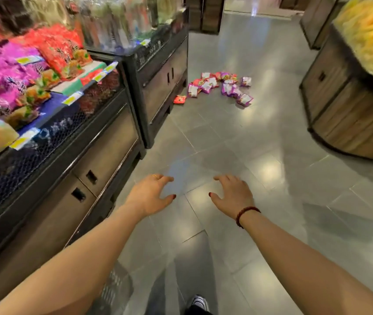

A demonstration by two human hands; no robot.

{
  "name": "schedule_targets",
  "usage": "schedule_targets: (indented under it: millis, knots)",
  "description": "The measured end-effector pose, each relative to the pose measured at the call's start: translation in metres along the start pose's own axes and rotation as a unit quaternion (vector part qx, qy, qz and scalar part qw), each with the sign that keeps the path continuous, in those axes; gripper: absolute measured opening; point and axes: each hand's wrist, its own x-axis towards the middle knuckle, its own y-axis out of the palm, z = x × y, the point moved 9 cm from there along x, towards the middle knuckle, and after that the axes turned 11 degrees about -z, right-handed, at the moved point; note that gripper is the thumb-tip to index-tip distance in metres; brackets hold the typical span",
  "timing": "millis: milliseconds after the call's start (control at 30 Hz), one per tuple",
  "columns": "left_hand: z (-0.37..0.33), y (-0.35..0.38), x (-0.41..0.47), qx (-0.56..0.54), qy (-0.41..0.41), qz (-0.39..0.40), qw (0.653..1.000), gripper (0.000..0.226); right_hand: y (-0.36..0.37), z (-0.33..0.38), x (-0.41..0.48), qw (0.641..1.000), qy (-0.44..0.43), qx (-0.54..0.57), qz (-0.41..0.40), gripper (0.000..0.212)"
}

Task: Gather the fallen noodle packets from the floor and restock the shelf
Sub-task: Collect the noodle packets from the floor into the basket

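Head cam: the noodle packets lie heaped on the floor well ahead, with one red packet stray by the cabinet base. Left hand and right hand hang out front, fingers spread loose, holding nothing. I'd walk right up, crouch, and scoop from both sides, then fill the shelf.

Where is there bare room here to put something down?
The floor between the dark shelf and the wooden stand is bare. So is a blue strip on that shelf. Crowded: the fallen packets farther along, and the purple packets on the shelf.
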Motion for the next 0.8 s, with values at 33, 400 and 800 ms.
schedule_targets:
  millis: [33, 400, 800]
  knots:
    - [-0.009, -0.002, 0.014, -0.001, 0.008, 0.000, 1.000, 0.057, -0.006, -0.011, 0.009, 1.000, 0.007, 0.000, -0.005, 0.049]
    - [-0.022, -0.025, 0.203, -0.002, 0.049, -0.027, 0.998, 0.057, -0.035, -0.094, 0.151, 0.993, 0.102, 0.029, -0.043, 0.048]
    - [0.043, -0.077, 0.466, -0.026, 0.104, -0.065, 0.992, 0.054, -0.051, -0.113, 0.396, 0.989, 0.121, 0.005, -0.090, 0.045]
